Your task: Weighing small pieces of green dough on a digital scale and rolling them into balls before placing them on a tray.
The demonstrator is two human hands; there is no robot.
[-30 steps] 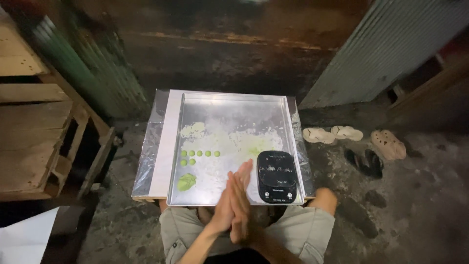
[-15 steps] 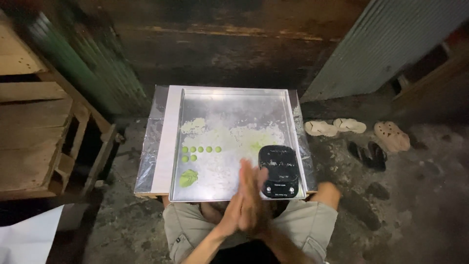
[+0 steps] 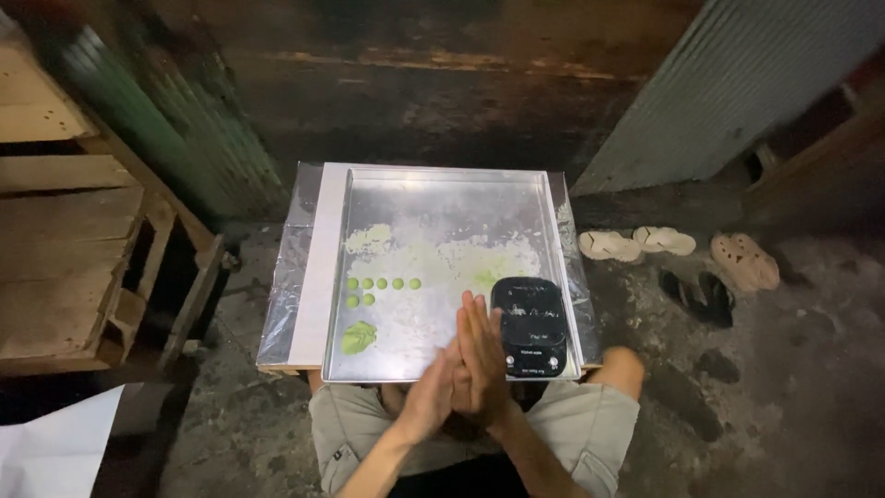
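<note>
My left hand [image 3: 430, 397] and my right hand [image 3: 481, 350] are pressed palm to palm over the near edge of a shallow metal tray [image 3: 442, 189]. The fingers are straight and point away from me. Whatever lies between the palms is hidden. On the tray, several small green balls [image 3: 380, 287] sit in two short rows at the left. A flattened green lump [image 3: 358, 337] lies nearer me. White flour [image 3: 426, 256] is spread across the middle. A black digital scale [image 3: 529, 326] stands just right of my right hand.
The tray rests on a white board wrapped in plastic film [image 3: 297, 267] over my knees. Wooden pallets [image 3: 64, 240] stand at the left. Pale sandals [image 3: 636, 243] and dark slippers [image 3: 701, 297] lie on the concrete floor at the right. A corrugated sheet [image 3: 737, 83] leans at the back right.
My palms have stayed together and slid against each other, drifting slightly right toward the scale. The tray and the things on it have not moved.
</note>
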